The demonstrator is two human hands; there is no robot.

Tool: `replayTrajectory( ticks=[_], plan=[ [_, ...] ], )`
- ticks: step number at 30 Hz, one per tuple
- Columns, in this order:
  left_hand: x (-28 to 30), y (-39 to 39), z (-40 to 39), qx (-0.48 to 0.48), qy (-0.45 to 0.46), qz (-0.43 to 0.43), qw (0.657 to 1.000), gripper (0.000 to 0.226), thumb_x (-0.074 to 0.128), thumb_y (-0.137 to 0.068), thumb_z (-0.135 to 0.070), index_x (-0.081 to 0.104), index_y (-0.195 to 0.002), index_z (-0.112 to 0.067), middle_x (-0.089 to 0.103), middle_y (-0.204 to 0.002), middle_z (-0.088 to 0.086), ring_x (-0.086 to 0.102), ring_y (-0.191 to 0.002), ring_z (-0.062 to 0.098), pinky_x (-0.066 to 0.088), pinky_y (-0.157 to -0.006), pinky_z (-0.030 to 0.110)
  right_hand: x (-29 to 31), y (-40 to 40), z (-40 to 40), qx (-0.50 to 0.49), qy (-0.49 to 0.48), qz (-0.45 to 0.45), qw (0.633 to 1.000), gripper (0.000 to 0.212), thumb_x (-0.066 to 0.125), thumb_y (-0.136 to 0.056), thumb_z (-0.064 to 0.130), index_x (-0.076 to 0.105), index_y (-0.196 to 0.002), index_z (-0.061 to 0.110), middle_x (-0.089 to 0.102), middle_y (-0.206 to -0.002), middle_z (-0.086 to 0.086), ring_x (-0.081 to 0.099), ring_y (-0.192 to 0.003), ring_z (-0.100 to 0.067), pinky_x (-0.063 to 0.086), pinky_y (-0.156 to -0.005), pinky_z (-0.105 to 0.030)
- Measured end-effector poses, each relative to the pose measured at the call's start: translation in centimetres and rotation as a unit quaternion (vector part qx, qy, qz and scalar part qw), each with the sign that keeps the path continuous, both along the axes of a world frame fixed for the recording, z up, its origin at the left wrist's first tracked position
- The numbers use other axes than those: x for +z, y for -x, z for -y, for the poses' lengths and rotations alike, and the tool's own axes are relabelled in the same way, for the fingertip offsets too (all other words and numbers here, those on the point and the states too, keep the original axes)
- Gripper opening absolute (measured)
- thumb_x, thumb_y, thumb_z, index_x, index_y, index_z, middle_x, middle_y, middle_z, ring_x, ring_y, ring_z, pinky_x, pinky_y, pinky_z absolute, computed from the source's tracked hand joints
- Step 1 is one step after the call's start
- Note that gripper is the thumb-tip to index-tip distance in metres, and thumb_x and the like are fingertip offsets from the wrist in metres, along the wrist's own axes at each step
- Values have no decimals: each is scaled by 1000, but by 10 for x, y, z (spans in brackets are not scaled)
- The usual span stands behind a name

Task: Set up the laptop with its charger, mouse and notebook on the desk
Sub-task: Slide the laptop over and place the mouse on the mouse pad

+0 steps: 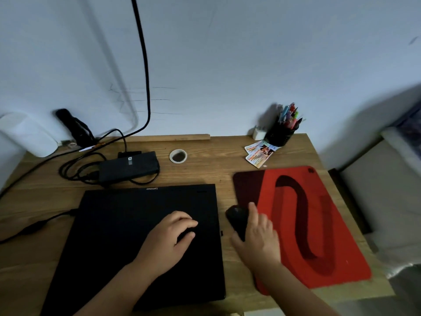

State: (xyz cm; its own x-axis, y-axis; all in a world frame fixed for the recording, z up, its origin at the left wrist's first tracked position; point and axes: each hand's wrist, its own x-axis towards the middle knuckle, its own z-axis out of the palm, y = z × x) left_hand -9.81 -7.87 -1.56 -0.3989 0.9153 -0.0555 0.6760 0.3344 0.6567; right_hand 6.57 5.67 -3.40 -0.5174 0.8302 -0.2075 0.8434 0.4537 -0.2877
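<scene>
1. Lenovo laptop (127,224) lies closed and flat on the wooden desk (205,174), near its front edge, logo toward the wall.
2. The left hand (169,236) rests on the lid with fingers loosely curled, gripping nothing.
3. The right hand (258,236) closes around a black mouse (237,218), thumb on its near side and fingers on its far side (some blur here); the mouse sits at the left edge of the red mouse pad (319,224), just beside the laptop.
4. Behind the laptop lies the black charger brick (128,166) with looped cables; one cable (41,224) reaches the laptop's left edge.
5. A pen holder (281,133) and some cards (259,152) occupy the far right corner.
</scene>
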Motion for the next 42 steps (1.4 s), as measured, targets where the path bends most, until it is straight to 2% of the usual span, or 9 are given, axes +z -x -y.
replayTrajectory(
  ticks=[4, 7, 12, 18, 22, 25, 29, 35, 42],
  plan=[
    [-4, -32, -28, -35, 10, -8, 999, 28, 55, -89, -30, 58, -117, -31, 48, -117, -22, 45, -103, -9, 36, -74, 3, -12, -58, -49, -114, -18, 9, 993, 85, 56, -78, 42, 15, -145, 9, 49, -123, -15, 47, -113, -32, 41, -91, -43],
    [-10, -57, -51, -66, 43, -1, 997, 32, 52, -90, -32, 53, -122, -29, 48, -123, -17, 42, -104, -6, 33, -79, 5, -24, -86, -63, -132, -3, 30, 991, 84, 55, -80, 43, 13, -145, 9, 47, -126, -14, 44, -116, -30, 39, -95, -42],
    [-20, -92, -84, -104, 143, 6, 984, 46, 50, -91, -33, 38, -134, -25, 41, -139, -4, 38, -124, 9, 32, -103, 23, -29, -115, -85, -139, 7, -4, 990, 82, 52, -80, 58, 24, -143, 13, 45, -133, -13, 39, -125, -31, 35, -101, -44],
    [-43, -115, -110, -45, 158, -4, 986, 57, 52, -89, -33, 27, -140, -23, 36, -146, -1, 28, -133, 18, 30, -111, 35, -27, -166, -130, -267, 39, 4, 963, 71, 36, -87, 57, 30, -138, 7, 36, -142, -22, 28, -132, -40, 25, -108, -52],
    [-50, -128, -117, 34, 114, 63, 991, 50, 57, -87, -31, 39, -133, -26, 41, -140, -2, 33, -129, 16, 33, -108, 36, -31, -174, -137, -239, 48, 22, 970, 72, 53, -85, 45, 25, -140, 9, 36, -141, -21, 30, -130, -40, 27, -107, -53],
    [-49, -136, -121, 119, 71, 110, 984, 44, 66, -80, -24, 50, -121, -29, 41, -127, -3, 47, -113, 15, 46, -94, 35, -30, -173, -141, -258, 69, 5, 964, 84, 68, -74, 45, 27, -139, 10, 36, -137, -23, 31, -127, -42, 29, -106, -54],
    [-52, -141, -128, 149, 66, 116, 980, 47, 63, -81, -6, 49, -123, -22, 35, -115, -3, 46, -84, 5, 38, -69, 6, -27, -176, -145, -254, 92, -60, 961, 88, 79, -66, 36, 30, -135, 13, 34, -128, -22, 42, -117, -40, 38, -101, -49],
    [-49, -134, -117, 124, 118, 18, 985, 59, 53, -80, 4, 35, -135, -10, 32, -128, 9, 49, -112, 24, 42, -100, 28, -35, -174, -119, -200, 153, -108, 962, 85, 78, -69, 35, 31, -139, 25, 28, -124, -13, 42, -115, -34, 41, -100, -43],
    [-46, -132, -97, 124, 173, -72, 974, 57, 51, -87, -8, 29, -139, -11, 24, -144, 13, 33, -129, 27, 43, -102, 37, -41, -171, -106, -143, 149, -94, 974, 92, 76, -69, 39, 24, -143, 18, 26, -132, -14, 33, -126, -32, 33, -107, -43]
  ],
)
